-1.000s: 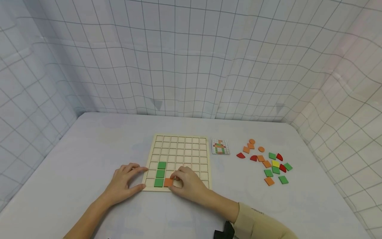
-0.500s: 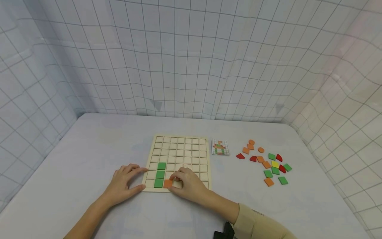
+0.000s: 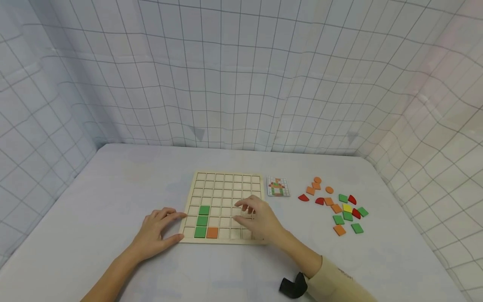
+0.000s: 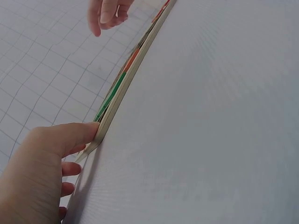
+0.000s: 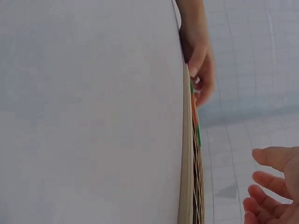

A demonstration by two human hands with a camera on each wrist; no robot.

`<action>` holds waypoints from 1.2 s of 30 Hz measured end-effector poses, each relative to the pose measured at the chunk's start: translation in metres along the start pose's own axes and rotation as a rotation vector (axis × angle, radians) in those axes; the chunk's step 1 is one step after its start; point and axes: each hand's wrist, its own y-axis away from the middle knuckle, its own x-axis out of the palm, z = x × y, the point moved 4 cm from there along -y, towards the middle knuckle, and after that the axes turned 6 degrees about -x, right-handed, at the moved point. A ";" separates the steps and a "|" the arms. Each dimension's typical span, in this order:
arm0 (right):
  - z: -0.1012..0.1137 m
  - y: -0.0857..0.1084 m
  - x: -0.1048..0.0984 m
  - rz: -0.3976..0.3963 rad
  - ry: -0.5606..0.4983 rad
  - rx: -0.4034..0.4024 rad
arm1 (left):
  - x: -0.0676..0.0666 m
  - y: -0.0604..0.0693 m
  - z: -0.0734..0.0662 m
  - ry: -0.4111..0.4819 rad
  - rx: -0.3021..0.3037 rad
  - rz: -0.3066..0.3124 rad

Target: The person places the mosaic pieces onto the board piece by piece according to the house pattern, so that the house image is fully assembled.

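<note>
Rightward the right hand (image 3: 260, 217) has moved, its parted fingers having released the flat orange square tile (image 3: 212, 233), seemingly settled in the front row of the pale wooden grid board (image 3: 227, 193), whose left edge the left hand (image 3: 156, 232) loosely touches.

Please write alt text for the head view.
A person's left hand touches a gridded board bearing three green squares and one orange square; the empty right hand hovers above. At right lie a pattern card and coloured tiles.
</note>
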 end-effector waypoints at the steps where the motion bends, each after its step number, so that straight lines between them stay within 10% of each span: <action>1: -0.005 0.002 -0.007 -0.016 0.006 0.017 | 0.000 0.000 0.000 0.000 0.000 0.001; 16: -0.067 0.061 -0.088 -0.207 0.211 0.175 | 0.000 0.000 0.001 -0.001 -0.002 0.005; 36: -0.111 0.151 -0.157 -0.175 0.212 0.276 | 0.001 0.000 0.001 -0.001 -0.006 0.010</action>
